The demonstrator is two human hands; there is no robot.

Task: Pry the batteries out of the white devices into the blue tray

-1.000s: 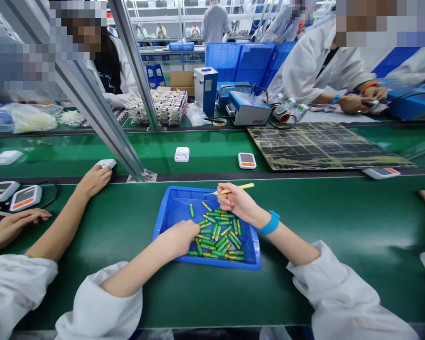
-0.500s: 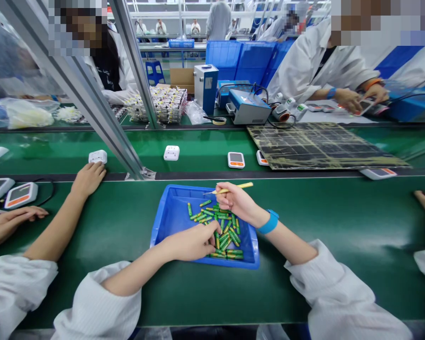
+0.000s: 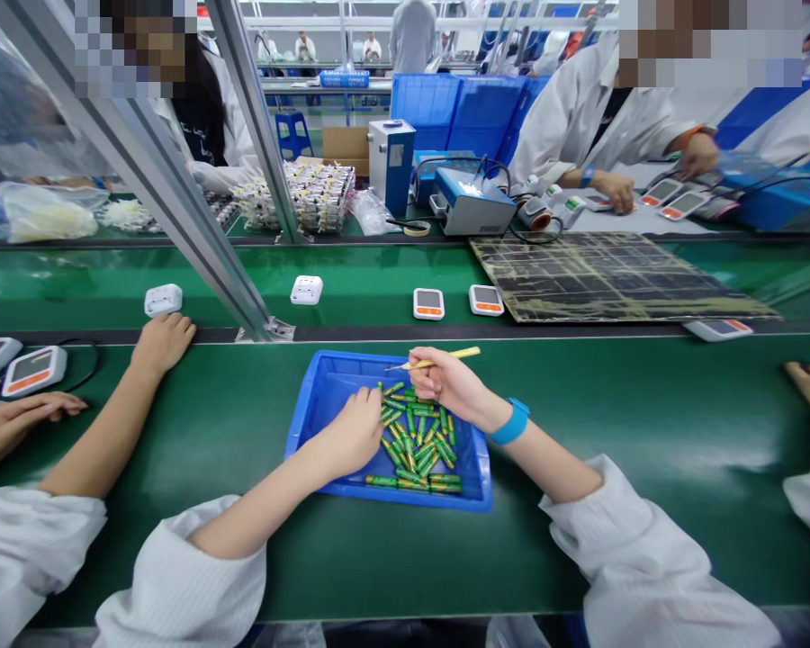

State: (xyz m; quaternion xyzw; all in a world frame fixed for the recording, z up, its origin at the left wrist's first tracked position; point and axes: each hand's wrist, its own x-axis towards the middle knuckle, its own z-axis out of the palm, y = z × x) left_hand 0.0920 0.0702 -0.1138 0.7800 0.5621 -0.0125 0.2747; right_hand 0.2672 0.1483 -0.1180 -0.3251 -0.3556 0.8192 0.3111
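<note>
Left hand reaches over the left part of the blue tray, fingers curled and fingertips drawn together at the edge of the pile of green batteries. A green end shows right by the fingertips; whether it is pinched or only lies next to them is not clear from this view. Right hand is closed around a slender yellow tool, held like a pen above the tray's far side, its thin tip pointing left; a blue wristband sits on that wrist.

Position of batteries: all those visible lie inside the tray, mostly toward its middle and right.

State of progress, judged from layout: a short row of batteries lies lengthwise along the near wall, roughly end to end. The larger share is loose, at mixed angles, some across others. Estimate: little is in order, most is left. Count incomplete, since the hands hide part of the pile.

Surroundings: beyond the tray, two white units with displays lie on the green belt; at left, a co-worker's hand rests near a white unit showing its socketed face.
</note>
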